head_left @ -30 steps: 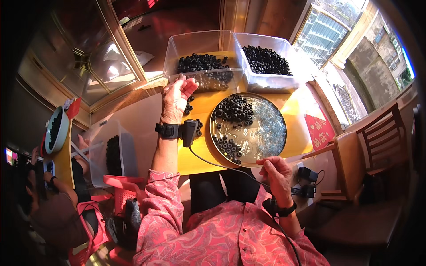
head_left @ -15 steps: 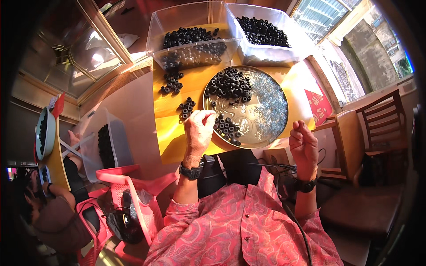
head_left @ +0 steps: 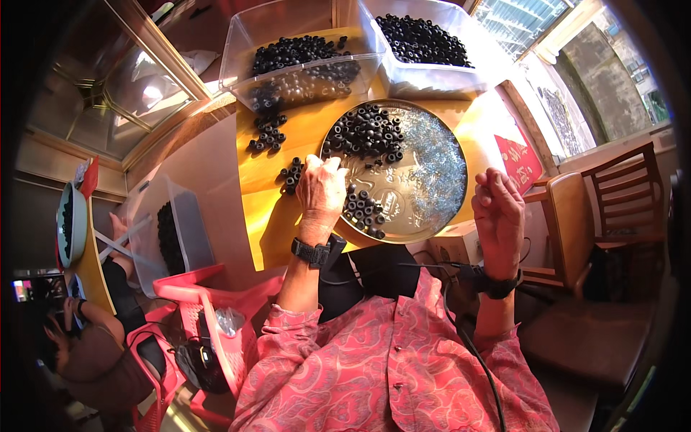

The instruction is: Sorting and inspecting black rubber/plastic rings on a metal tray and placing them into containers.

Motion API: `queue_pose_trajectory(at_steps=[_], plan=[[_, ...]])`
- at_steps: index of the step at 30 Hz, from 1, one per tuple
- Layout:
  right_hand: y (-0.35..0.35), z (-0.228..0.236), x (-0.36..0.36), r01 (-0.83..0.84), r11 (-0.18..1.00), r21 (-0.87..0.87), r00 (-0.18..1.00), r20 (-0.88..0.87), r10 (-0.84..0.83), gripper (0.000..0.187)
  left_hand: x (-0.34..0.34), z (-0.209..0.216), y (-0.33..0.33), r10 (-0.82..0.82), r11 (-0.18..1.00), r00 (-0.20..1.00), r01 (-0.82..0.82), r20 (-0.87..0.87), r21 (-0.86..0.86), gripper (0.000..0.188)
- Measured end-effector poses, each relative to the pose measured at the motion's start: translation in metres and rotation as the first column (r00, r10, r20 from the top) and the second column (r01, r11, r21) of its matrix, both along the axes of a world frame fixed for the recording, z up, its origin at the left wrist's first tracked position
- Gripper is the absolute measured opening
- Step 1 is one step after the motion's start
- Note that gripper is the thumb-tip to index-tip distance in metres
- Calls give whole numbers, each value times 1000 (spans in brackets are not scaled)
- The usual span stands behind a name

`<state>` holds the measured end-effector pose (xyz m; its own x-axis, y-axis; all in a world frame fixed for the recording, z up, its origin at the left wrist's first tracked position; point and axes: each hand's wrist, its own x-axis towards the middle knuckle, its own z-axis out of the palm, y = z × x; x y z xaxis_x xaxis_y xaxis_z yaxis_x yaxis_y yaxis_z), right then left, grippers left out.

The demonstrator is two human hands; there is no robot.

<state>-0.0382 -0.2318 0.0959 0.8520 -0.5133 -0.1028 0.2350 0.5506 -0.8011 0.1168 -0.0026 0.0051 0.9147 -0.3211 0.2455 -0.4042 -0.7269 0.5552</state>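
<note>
Bent fingers of my left hand (head_left: 320, 191) come down beside a small group of black ring-shaped parts (head_left: 291, 175), left of a round metal tray (head_left: 421, 232). The hand is closed; its fingertips are hidden beneath it. On the tray lie a larger heap of black rings (head_left: 367, 133), a smaller cluster of black rings (head_left: 364, 213) and many tiny shiny silvery-blue pieces (head_left: 435, 169). My right hand (head_left: 498, 212) is raised off the tray's right side, thumb and fingers pinched together. Whatever sits in that pinch is too small to make out.
Two clear plastic bins (head_left: 302, 68) (head_left: 461, 75) with black rings stand at the table's far side. Another group of rings (head_left: 267, 137) lies on the yellow table (head_left: 252, 216). A pink chair (head_left: 216, 295) and another person (head_left: 101, 353) are at left, a wooden chair (head_left: 568, 216) at right.
My left hand has shifted from the tray's left rim toward the loose rings on the table, its back turning up. My right hand stays pinched, slightly higher. The view has shifted a little.
</note>
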Motion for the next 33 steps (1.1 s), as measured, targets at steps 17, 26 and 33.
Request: queue_pose_trajectory(at_steps=[17, 26, 33], plan=[[71, -54, 17, -396, 680, -617, 908, -373, 191, 11, -45, 18, 27, -724, 156, 551, -455, -414, -877, 26], [80, -60, 23, -408, 656, -635, 910, -339, 239, 10, -70, 11, 27, -774, 59, 513, -525, -371, -849, 26], [73, -67, 38, -337, 300, -893, 940, -304, 153, 20, -79, -4, 35, -697, 77, 562, -559, -446, -825, 26]])
